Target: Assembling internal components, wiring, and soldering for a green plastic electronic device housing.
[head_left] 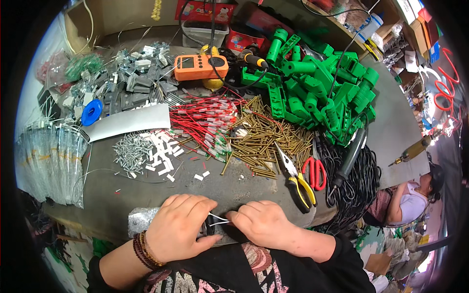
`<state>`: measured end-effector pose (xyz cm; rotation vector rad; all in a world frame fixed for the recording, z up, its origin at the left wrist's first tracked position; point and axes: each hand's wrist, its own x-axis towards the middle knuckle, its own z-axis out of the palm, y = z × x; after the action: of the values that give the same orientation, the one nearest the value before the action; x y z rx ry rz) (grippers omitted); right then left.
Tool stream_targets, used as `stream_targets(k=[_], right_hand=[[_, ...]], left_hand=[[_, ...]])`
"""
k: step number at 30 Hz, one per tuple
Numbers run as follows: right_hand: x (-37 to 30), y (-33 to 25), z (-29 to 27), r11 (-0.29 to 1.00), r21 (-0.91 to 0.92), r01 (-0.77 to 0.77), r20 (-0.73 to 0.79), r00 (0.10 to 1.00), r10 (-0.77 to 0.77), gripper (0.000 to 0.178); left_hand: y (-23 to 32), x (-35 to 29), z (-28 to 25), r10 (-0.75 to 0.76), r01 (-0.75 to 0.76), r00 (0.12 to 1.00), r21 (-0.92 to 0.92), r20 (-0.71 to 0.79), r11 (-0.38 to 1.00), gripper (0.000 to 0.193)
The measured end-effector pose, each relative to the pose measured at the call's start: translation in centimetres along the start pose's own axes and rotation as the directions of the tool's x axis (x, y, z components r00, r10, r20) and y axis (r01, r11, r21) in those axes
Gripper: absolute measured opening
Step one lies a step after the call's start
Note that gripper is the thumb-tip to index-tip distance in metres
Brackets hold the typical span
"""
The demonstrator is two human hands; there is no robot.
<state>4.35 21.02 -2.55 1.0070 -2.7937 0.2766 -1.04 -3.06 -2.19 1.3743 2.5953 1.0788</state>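
At the table's near edge, my left hand (181, 220) is closed around a small dark part that its fingers mostly cover. Two thin white wires (219, 219) stretch from that part toward my right hand (261, 224), whose fingers are pinched on their ends. A silvery, crinkled piece (141, 219) sticks out on the left of my left hand; whether it belongs to the dark part I cannot tell. Yellow-and-black needle-nose pliers (297, 180) lie beyond my right hand, beside red-handled scissors (315, 174).
Brass-coloured screws (266, 141), red wires (202, 117), small silver screws (132, 151) and white sleeves (163, 149) lie in heaps ahead. Green plastic housings (322, 88), an orange meter (200, 67), black cables (359, 180) and finned metal parts (132, 80) surround them. Another person (413, 198) sits at right.
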Motion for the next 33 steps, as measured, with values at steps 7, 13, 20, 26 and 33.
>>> stream_targets(k=[7,13,20,26,33], right_hand=[[4.2,9.7,-5.6,0.877,-0.428,-0.218,0.107,0.951,0.289,0.018],[8.6,21.1,-5.7,0.62,-0.785,0.007,0.14,0.976,0.167,0.04],[8.0,22.3,-6.4,0.737,-0.673,0.055,0.148,0.987,0.062,0.034],[2.4,18.5,-8.7,0.94,-0.258,-0.225,-0.326,0.936,0.134,0.042],[-4.0,12.2,-7.5,0.96,0.163,-0.226,-0.537,0.796,0.279,0.029]], left_hand=[[1.9,0.3,-2.2,0.033,-0.032,0.999,0.061,-0.017,0.998,0.066],[10.8,2.9,-3.5,0.423,-0.278,0.796,0.358,-0.433,0.891,0.023],[12.0,0.7,-5.2,0.294,-0.159,0.847,0.317,-0.442,0.935,0.027],[6.2,-3.0,-7.6,0.014,0.155,0.89,-0.331,0.456,0.931,0.015],[10.3,0.9,-8.7,0.28,-0.251,0.953,-0.217,0.117,0.943,0.014]])
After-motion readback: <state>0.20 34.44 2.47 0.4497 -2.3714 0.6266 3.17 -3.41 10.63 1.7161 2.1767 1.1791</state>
